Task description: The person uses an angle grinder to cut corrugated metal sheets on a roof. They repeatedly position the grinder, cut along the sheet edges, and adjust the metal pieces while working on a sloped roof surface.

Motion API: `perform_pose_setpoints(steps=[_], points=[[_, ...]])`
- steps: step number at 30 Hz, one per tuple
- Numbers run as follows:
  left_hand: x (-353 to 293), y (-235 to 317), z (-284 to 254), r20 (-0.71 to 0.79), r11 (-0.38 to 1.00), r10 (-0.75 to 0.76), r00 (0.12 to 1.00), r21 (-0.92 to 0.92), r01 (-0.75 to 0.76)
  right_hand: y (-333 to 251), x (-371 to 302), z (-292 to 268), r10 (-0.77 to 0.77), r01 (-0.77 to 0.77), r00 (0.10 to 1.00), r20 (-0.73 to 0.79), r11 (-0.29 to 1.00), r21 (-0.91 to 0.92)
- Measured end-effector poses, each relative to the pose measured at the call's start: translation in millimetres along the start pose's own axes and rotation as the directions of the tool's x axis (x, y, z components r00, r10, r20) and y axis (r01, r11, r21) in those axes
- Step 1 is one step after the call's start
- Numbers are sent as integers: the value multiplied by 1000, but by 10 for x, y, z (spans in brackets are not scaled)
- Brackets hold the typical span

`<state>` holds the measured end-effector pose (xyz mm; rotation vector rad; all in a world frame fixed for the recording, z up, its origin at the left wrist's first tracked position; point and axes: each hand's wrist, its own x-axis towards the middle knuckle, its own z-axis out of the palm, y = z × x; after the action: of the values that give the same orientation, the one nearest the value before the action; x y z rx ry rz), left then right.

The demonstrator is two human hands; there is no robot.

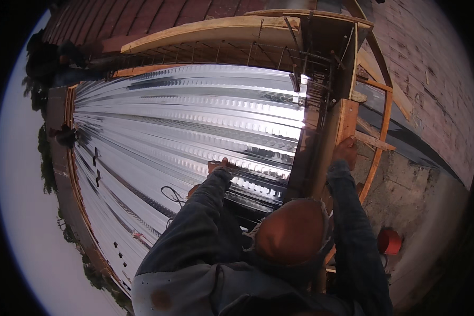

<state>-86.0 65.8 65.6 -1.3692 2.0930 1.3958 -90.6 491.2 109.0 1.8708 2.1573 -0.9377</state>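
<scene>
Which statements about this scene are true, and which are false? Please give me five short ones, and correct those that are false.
1. The person's right hand is at an orange-brown wooden board. True.
2. The ribbed, shiny silver metal sheets lie to the right of this board. False: they lie to its left.
3. The person's left hand is at the same board. False: it is at the metal sheets.
4. A long, pale wooden plank runs near the top of the picture. True.
5. A rounded red object lies on the metal sheets. False: it is at the lower right, apart from them.
</scene>
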Motion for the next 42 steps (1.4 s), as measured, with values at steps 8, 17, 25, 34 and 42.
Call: perform_pose_setpoints(steps=[8, 17, 25, 34, 42], points=[[506, -291, -85, -271, 907, 137, 953, 420, -11, 129, 69, 24, 5, -5, 1000, 4, 999, 38], [192, -124, -19, -212, 977, -23, 977, 201, 67, 200, 147, 75, 17, -18, 999, 51, 1000, 21], [438, -225, -79, -204, 966, -12, 979, 249, 63, 146, 126, 75, 43, -44, 999, 25, 998, 46], [58, 51, 40, -195, 959, -87, 977, 250, 136, 98, 57, -45, 25, -25, 999, 25, 999, 31], [-21, 41, 42, -120, 978, -125, 985, 154, 143, 144, 155, 92, 5, -5, 1000, -11, 1000, 28]])
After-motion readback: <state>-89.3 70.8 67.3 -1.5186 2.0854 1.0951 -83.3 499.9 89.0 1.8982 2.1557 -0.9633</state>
